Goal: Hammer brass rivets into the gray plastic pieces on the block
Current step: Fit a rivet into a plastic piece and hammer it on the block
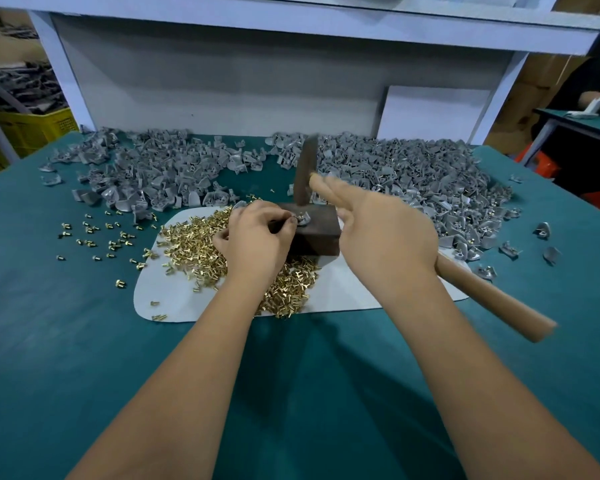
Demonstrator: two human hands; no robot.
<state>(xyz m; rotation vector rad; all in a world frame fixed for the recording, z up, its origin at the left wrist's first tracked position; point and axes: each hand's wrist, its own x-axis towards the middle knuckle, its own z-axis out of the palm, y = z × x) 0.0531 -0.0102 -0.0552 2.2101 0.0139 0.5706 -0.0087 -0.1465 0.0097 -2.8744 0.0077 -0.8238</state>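
A dark block (321, 237) stands on a white mat (174, 296) at the table's middle. On its top lies a gray plastic piece (305, 220) with a brass rivet in it. My left hand (257, 237) pinches that piece from the left, fingertips at the block's top edge. My right hand (385, 230) grips the wooden handle of a hammer (492, 296), one finger lying along the handle. The hammer's dark metal head (307, 171) is blurred and hangs just above the block's far side. A pile of brass rivets (194, 244) covers the mat beneath my left hand.
Two heaps of gray plastic pieces (413, 174) (153, 168) fill the back of the green table (49, 323). Loose rivets (94, 237) lie scattered left of the mat. A white board (433, 112) leans at the back. A yellow crate (32, 126) stands far left; another person (596, 98) works far right.
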